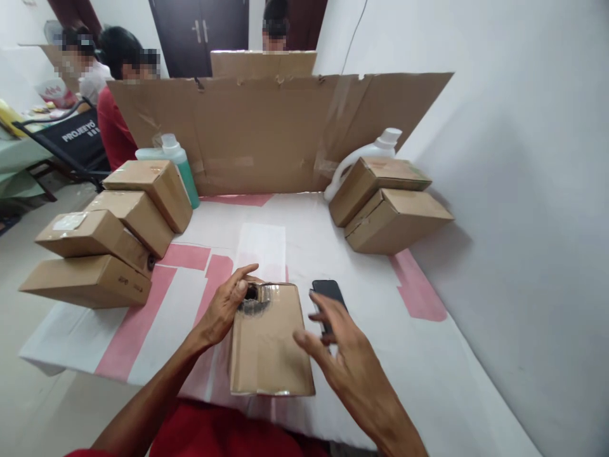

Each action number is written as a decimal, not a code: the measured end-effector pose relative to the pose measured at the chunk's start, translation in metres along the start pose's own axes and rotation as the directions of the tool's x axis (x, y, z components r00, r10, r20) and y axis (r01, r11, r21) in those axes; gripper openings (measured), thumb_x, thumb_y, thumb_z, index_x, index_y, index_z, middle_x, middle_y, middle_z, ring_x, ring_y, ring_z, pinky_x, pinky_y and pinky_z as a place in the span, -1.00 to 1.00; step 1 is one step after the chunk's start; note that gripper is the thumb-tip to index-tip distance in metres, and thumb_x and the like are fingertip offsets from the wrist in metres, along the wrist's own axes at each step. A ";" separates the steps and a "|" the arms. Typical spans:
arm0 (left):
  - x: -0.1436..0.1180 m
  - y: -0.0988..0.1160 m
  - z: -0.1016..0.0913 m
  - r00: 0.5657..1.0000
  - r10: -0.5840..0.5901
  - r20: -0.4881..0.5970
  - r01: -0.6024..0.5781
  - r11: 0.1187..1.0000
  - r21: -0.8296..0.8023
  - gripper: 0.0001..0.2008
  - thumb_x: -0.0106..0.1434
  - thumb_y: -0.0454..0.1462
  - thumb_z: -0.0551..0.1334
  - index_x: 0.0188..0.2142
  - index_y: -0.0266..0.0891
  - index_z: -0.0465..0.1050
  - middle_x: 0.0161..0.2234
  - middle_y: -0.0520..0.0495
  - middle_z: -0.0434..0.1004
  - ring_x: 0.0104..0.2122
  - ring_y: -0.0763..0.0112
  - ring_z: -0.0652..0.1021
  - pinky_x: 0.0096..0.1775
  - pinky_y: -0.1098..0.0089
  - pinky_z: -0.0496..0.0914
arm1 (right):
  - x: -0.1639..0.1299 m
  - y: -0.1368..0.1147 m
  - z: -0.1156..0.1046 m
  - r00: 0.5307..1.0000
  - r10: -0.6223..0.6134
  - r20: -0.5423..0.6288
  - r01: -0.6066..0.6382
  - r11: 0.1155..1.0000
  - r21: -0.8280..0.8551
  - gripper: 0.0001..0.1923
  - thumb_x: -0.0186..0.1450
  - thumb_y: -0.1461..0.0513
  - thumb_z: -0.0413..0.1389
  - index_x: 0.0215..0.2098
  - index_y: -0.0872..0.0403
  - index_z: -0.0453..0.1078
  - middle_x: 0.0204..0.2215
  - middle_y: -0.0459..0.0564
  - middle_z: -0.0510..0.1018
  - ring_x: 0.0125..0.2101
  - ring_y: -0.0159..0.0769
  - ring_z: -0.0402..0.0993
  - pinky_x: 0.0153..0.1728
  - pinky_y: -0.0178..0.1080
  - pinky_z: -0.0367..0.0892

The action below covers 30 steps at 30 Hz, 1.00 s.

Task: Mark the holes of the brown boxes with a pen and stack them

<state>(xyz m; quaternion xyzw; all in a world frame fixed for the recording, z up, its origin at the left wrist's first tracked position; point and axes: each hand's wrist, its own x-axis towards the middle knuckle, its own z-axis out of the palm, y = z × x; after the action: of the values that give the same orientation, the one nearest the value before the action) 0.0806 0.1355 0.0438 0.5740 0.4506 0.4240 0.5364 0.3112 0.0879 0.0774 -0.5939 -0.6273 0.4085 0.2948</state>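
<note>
A small taped cardboard box (269,343) lies flat on the white and pink table (419,355) right in front of me. My left hand (227,304) rests against its far left corner, where a dark roll of tape (250,294) sits under the fingers. My right hand (339,343) hovers over the box's right edge with fingers spread, holding nothing. A black phone (327,296) lies on the table just beyond the right hand.
Several cardboard boxes (114,235) are stacked at the left, two more boxes (387,203) at the right. A green bottle (178,162) and a white jug (366,155) stand before a cardboard screen (276,133). Other people sit beyond it. A wall runs along the right.
</note>
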 end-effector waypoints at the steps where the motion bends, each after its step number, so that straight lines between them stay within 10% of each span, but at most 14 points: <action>1: -0.001 0.000 0.001 1.000 0.006 -0.003 -0.006 1.000 -0.001 -0.37 0.49 0.14 -0.02 0.30 -0.22 0.30 0.07 -0.21 0.56 -0.03 0.16 0.57 0.01 0.24 0.40 | 0.013 -0.009 0.003 0.998 -0.034 -0.062 0.033 0.999 -0.019 -0.33 0.36 -0.16 0.11 0.29 0.02 0.32 0.25 0.18 0.42 0.14 0.01 0.44 -0.01 -0.03 0.47; 9: -0.016 0.009 -0.004 0.996 -0.032 -0.079 0.037 0.997 0.067 -0.49 0.45 0.01 0.16 0.26 -0.17 0.36 0.20 -0.18 0.48 0.18 0.09 0.48 0.19 0.20 0.32 | 0.064 -0.042 0.042 0.995 -0.099 0.032 0.104 0.960 -0.261 -0.88 0.37 0.17 0.19 -0.22 0.06 0.49 -0.20 0.04 0.60 -0.17 -0.15 0.53 -0.07 -0.11 0.35; 22: -0.018 0.014 0.006 0.970 -0.120 -0.210 0.154 0.976 0.156 -0.64 0.34 -0.13 0.23 0.08 -0.17 0.53 0.04 -0.08 0.60 0.00 0.19 0.56 0.00 0.33 0.40 | 0.056 -0.044 0.045 0.997 -0.080 0.015 0.081 0.962 -0.260 -0.89 0.37 0.18 0.16 -0.24 0.07 0.44 -0.18 0.08 0.59 -0.10 -0.05 0.46 -0.05 -0.03 0.33; 27: -0.020 0.013 0.003 0.974 -0.151 -0.170 0.167 0.982 0.085 -0.58 0.37 0.01 0.24 0.08 -0.17 0.51 0.09 -0.12 0.57 0.01 0.17 0.56 -0.03 0.33 0.42 | 0.047 -0.011 0.026 0.975 -0.131 -0.179 0.149 0.984 0.093 -0.65 0.44 0.03 0.12 0.09 0.02 0.40 0.05 0.09 0.57 0.01 -0.15 0.51 -0.04 -0.16 0.38; 30: -0.023 0.015 0.001 0.984 -0.139 -0.114 0.146 0.988 0.056 -0.49 0.32 0.04 0.28 0.15 -0.14 0.45 0.15 -0.15 0.53 0.06 0.08 0.55 0.02 0.26 0.42 | 0.034 0.036 0.015 0.949 -0.003 -0.314 0.001 1.000 -0.009 -0.69 0.50 0.03 -0.01 -0.15 0.04 0.46 -0.21 0.03 0.63 -0.22 -0.21 0.55 -0.25 -0.24 0.34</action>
<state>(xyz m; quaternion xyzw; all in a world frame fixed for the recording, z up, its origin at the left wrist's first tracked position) 0.0774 0.1127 0.0584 0.5330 0.5325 0.4010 0.5212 0.3122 0.1172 0.0354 -0.6520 -0.5748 0.3059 0.3886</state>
